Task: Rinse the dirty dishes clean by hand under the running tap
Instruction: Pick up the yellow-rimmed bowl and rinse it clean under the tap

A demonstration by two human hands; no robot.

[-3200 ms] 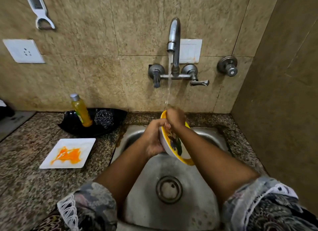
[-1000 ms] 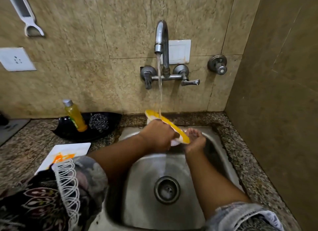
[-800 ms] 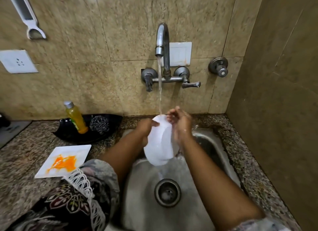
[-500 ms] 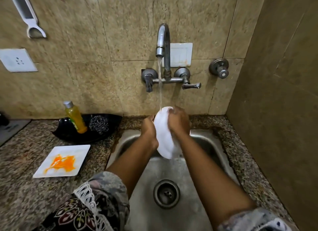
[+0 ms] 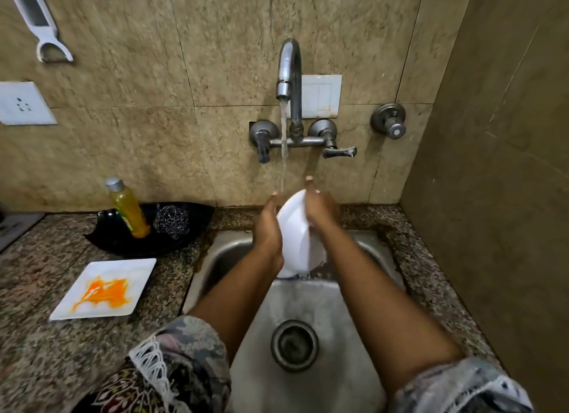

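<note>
Both hands grip the bowl [image 5: 297, 240] over the sink [image 5: 311, 302]: the left hand [image 5: 268, 228] clasps its left edge, the right hand [image 5: 320, 211] its right, fingers closed around it. It stands on edge, white underside toward the camera, rim running top to bottom. Best to turn it slowly so the stream from the tap [image 5: 288, 71] sweeps the whole underside.

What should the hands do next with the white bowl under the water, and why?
Probably turn the bowl a little so the stream runs over more of it. The left hand and right hand hold it on edge over the sink, and water only meets its top rim. The plate with orange smears waits on the counter, so it likely comes after.
</note>
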